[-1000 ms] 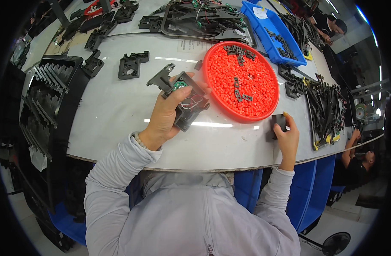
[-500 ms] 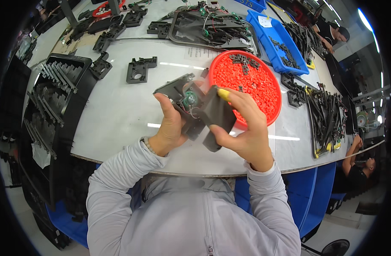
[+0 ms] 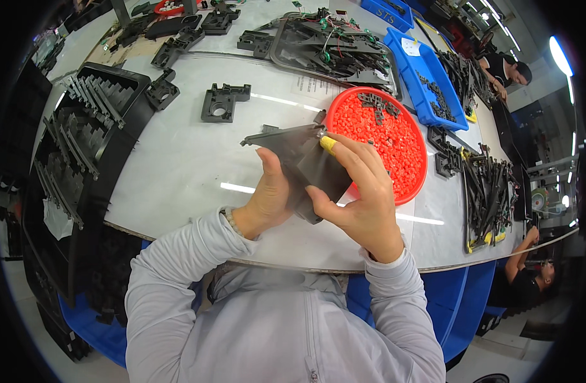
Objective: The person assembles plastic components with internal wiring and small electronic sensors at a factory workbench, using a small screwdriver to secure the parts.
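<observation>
Above the table's near half, my left hand [image 3: 267, 198] is closed around a black plastic housing [image 3: 273, 142], thumb up along its side. My right hand [image 3: 364, 201] grips a black boxy cover [image 3: 326, 171] between thumb and fingers; yellow tape wraps one fingertip. The cover lies against the housing and overlaps it, so the housing's inside is hidden. Whether the two are fully seated together I cannot tell. Just beyond my right fingers stands a round red tray [image 3: 427, 156] of small red pieces, with a few dark parts on top.
A black bracket [image 3: 224, 103] lies on the white table [image 3: 171, 172]. At left is a black crate [image 3: 107, 169] of grey strips. Farther back are a tray of wired black parts [image 3: 331, 48] and a blue bin [image 3: 427, 105]. Long black parts [image 3: 491, 198] lie at right. Two people work beyond.
The cover has come over the housing, hiding the green round part and wires that showed inside. The two hands have drawn closer together. The view has shifted slightly.
</observation>
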Available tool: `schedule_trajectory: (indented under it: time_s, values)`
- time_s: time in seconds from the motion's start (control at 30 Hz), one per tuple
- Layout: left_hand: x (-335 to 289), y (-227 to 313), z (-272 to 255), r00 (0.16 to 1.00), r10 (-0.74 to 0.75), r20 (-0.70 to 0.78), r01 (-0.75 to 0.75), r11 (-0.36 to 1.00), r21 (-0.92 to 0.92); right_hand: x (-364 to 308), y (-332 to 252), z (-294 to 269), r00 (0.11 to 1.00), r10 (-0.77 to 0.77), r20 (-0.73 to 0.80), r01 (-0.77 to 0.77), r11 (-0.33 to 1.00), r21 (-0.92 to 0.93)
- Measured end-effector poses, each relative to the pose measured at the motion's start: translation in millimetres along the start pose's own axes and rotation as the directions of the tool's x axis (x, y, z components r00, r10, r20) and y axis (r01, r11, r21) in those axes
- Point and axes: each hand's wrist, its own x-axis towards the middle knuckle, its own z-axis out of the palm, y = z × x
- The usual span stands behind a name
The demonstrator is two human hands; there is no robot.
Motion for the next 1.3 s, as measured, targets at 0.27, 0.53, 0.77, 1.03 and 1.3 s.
schedule_trajectory:
  time_s: [0.27, 0.53, 0.77, 1.03, 1.3]
  values:
    - [2, -9, -10, 0.992, 0.053, 0.117, -0.045, 0.997, -0.068, 1, -4, -2, 0.998, 0.004, 0.063, -0.002, 0.999, -0.036]
    - [4, 0, -6, 0.999, 0.006, 0.037, -0.011, 0.993, 0.115, -1, -1, -1, 0.994, 0.058, 0.089, -0.057, 0.998, -0.014]
    - [10, 3, -16, 0.996, 0.017, -0.084, -0.018, 1.000, -0.013, -18, -2, 1, 0.995, 0.079, 0.064, -0.074, 0.994, -0.077]
    - [8, 5, -12, 0.995, 0.002, -0.101, -0.007, 0.999, -0.047, -19, 1, 9, 0.997, 0.083, 0.000, -0.083, 0.996, -0.016]
    - [8, 9, -14, 0.985, -0.079, -0.154, 0.062, 0.992, -0.108, -18, 2, 16, 0.994, 0.107, -0.023, -0.105, 0.990, 0.092]
